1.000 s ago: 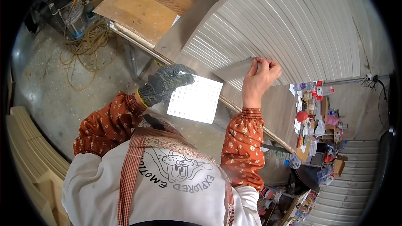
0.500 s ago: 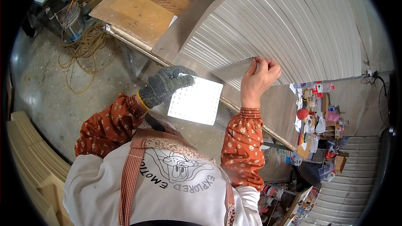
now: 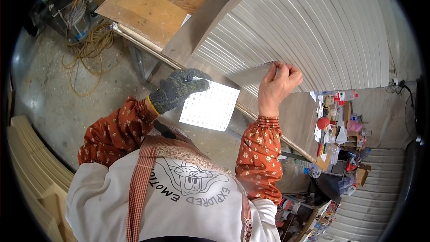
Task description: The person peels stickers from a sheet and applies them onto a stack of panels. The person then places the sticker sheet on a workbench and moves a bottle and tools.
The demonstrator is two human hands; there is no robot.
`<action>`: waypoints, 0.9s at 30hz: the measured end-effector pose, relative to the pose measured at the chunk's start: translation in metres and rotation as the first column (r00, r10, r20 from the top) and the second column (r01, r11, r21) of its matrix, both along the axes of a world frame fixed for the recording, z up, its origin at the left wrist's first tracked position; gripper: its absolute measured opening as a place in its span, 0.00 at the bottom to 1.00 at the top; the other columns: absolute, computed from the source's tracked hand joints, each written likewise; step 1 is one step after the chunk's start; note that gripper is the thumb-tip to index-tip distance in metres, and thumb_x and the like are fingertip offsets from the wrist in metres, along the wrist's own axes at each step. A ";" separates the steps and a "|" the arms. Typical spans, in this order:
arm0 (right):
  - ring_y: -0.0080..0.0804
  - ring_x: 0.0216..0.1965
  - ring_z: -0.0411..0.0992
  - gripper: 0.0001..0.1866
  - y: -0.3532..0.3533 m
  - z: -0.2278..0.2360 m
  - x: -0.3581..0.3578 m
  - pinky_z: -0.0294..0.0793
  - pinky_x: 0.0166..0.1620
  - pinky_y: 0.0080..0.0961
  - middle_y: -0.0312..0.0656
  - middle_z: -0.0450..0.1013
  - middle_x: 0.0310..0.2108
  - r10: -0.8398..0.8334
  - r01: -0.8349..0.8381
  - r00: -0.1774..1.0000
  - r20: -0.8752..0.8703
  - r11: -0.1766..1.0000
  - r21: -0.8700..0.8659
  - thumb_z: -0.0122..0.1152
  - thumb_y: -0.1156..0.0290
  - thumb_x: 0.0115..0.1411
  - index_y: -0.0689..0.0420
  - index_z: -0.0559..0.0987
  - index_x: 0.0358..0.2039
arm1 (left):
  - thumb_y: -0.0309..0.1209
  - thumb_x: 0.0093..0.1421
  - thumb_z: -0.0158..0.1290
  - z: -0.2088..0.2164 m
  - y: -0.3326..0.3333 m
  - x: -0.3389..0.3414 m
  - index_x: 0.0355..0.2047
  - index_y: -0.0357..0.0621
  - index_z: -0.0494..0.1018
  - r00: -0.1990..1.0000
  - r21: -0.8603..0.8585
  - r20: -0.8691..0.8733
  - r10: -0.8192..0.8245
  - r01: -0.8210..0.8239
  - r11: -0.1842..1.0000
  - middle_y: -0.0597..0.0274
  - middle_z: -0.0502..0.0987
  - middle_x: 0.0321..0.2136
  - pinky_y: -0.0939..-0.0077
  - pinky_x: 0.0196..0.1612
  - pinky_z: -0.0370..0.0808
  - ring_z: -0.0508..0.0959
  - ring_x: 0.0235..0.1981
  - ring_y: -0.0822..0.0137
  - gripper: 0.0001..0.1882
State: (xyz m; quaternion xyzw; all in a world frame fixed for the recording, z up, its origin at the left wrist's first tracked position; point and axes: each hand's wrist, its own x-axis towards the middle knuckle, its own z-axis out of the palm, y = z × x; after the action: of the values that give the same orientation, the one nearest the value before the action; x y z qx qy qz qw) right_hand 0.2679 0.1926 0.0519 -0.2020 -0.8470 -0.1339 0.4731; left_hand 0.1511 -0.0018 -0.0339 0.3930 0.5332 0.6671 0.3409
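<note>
My left hand [image 3: 178, 90], in a dark grey knitted glove with a yellow cuff edge, grips a white sheet [image 3: 210, 107] by its upper left corner. Rows of small round marks run across this sheet, which looks like a sheet of stickers. My bare right hand [image 3: 279, 84] is raised to the near ends of a row of light grey slats [image 3: 304, 27]. Its thumb and forefinger are pinched together at a slat end; whatever lies between them is too small to make out. Small marks show in a line along the slat ends left of those fingertips.
The slats rest on a long workbench [image 3: 301, 127] beside a brown wooden board [image 3: 148, 6]. A coiled yellow hose [image 3: 92, 47] lies on the floor at left. Stacked beige panels [image 3: 33, 157] stand at lower left. Bottles and clutter, with a red round object [image 3: 323, 123], sit at right.
My left hand and the sheet have shifted very slightly up and to the right. The right hand stays pinched at almost the same place on the slat ends.
</note>
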 end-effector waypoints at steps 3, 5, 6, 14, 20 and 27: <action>0.41 0.35 0.60 0.06 0.001 0.000 0.001 0.62 0.38 0.35 0.46 0.61 0.30 0.021 -0.021 1.000 0.001 1.000 -0.003 0.59 0.81 0.45 0.59 0.73 0.25 | 0.28 0.55 0.53 0.000 0.000 0.000 0.38 0.37 0.73 1.000 0.001 0.024 -0.006 0.006 1.000 0.58 0.76 0.32 0.79 0.38 0.72 0.75 0.34 0.72 0.11; 0.41 0.35 0.60 0.06 0.002 -0.001 0.002 0.61 0.38 0.35 0.46 0.61 0.31 0.026 -0.026 1.000 0.004 1.000 -0.012 0.59 0.81 0.45 0.60 0.73 0.26 | 0.26 0.56 0.52 0.001 0.000 0.001 0.38 0.35 0.73 1.000 -0.006 0.026 -0.003 0.003 1.000 0.59 0.77 0.31 0.80 0.37 0.72 0.75 0.33 0.73 0.10; 0.41 0.35 0.60 0.06 0.002 -0.001 0.002 0.61 0.38 0.35 0.46 0.61 0.31 0.031 -0.031 1.000 0.006 0.999 -0.021 0.59 0.81 0.45 0.60 0.73 0.26 | 0.26 0.56 0.52 0.001 0.000 0.000 0.38 0.35 0.73 0.999 -0.009 0.038 -0.006 0.006 1.000 0.59 0.77 0.31 0.80 0.37 0.72 0.75 0.33 0.73 0.10; 0.38 0.38 0.59 0.05 0.001 0.002 0.006 0.59 0.43 0.33 0.43 0.61 0.32 0.036 -0.032 0.999 0.035 0.994 -0.108 0.60 0.79 0.48 0.62 0.73 0.27 | 0.27 0.56 0.51 -0.023 0.004 -0.003 0.38 0.35 0.73 0.930 0.214 -0.345 0.126 -0.053 0.975 0.58 0.76 0.33 0.80 0.38 0.72 0.75 0.34 0.72 0.10; 0.38 0.38 0.59 0.05 0.001 0.002 0.005 0.60 0.42 0.34 0.43 0.62 0.31 0.010 -0.007 0.999 0.036 0.997 -0.075 0.60 0.79 0.48 0.62 0.74 0.27 | 0.28 0.56 0.52 0.002 0.001 0.001 0.39 0.35 0.73 0.995 -0.015 0.099 -0.022 0.023 1.000 0.57 0.76 0.33 0.79 0.39 0.72 0.75 0.35 0.71 0.12; 0.37 0.38 0.60 0.05 -0.001 0.003 0.003 0.62 0.41 0.32 0.43 0.62 0.32 -0.047 0.049 0.998 0.036 0.997 -0.061 0.61 0.77 0.48 0.61 0.74 0.26 | 0.29 0.57 0.52 0.001 -0.002 0.000 0.40 0.35 0.72 0.999 -0.001 0.044 -0.006 0.006 1.000 0.57 0.76 0.33 0.78 0.39 0.72 0.75 0.35 0.70 0.13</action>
State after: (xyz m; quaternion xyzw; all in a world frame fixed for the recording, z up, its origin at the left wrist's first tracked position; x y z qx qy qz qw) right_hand 0.2706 0.1913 0.0547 -0.2345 -0.8537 -0.1223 0.4486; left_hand 0.1512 -0.0038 -0.0331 0.3796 0.5250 0.6742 0.3546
